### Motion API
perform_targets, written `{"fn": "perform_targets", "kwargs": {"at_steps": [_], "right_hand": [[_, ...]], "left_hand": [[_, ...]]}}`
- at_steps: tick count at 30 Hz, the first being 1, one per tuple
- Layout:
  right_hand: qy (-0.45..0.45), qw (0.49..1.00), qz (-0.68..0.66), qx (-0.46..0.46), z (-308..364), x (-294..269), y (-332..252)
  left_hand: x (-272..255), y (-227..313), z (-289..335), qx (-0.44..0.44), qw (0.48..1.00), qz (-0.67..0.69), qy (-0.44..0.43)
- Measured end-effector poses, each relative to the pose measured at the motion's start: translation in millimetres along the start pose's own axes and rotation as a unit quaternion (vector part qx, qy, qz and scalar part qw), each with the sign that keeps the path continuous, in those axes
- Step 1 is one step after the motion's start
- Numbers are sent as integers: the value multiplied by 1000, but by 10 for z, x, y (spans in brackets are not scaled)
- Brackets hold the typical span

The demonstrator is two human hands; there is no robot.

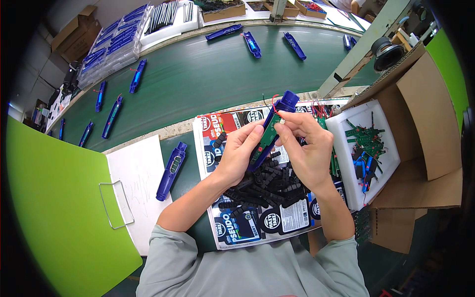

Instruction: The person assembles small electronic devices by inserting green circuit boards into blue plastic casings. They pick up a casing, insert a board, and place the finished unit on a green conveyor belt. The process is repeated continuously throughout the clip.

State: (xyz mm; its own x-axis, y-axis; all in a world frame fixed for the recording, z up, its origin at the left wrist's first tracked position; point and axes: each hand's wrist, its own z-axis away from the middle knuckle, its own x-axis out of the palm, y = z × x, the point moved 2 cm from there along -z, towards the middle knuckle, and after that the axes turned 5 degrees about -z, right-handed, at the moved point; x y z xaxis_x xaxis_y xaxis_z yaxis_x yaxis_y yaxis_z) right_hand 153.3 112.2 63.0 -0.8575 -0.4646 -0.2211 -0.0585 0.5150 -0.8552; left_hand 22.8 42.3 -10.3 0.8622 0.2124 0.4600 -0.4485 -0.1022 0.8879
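Observation:
Over the middle of the bench, my left hand (236, 154) is closed around a dark blue plastic housing (287, 102), thumb on top. A narrow green circuit board (268, 135) lies along the housing's open side. My right hand (310, 151) is closed, its thumb and fingertips pinching at the board's upper end, where red and black wires stick out; its exact hold is partly hidden by the fingers. Beneath both hands spreads a pile of black ribbed rubber-looking pieces (267, 190) on printed sheets (250, 237). Left of them lies another blue housing (171, 171) with a grey button strip.
A green conveyor belt (183, 74) carries several blue housings beyond the bench. At right, a white foam tray (341, 129) holds circuit boards, beside an open cardboard box (423, 123). White paper (141, 183) and a bright green panel (59, 193) stand left.

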Motion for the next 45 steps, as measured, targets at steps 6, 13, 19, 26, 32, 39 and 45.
{"fn": "perform_targets", "kwargs": {"at_steps": [6,13,19,26,32,39,45], "right_hand": [[-24,998,57,9,2,-53,-51],[81,969,198,-124,73,-11,36],[109,975,162,-107,119,1,79],[66,995,4,69,116,-30,365],[52,994,-48,86,114,-59,427],[-38,991,116,51,260,-233,508],[-40,987,141,60,173,-386,583]], "left_hand": [[12,-4,16,-10,999,31,-3],[100,-43,86,38,997,-63,-24],[128,-86,125,69,992,-107,-13],[79,-125,125,144,970,-193,40],[-361,86,-162,119,938,-322,56],[-2665,491,-1091,116,788,-506,330],[-3041,727,-1123,-15,599,-713,365]]}}
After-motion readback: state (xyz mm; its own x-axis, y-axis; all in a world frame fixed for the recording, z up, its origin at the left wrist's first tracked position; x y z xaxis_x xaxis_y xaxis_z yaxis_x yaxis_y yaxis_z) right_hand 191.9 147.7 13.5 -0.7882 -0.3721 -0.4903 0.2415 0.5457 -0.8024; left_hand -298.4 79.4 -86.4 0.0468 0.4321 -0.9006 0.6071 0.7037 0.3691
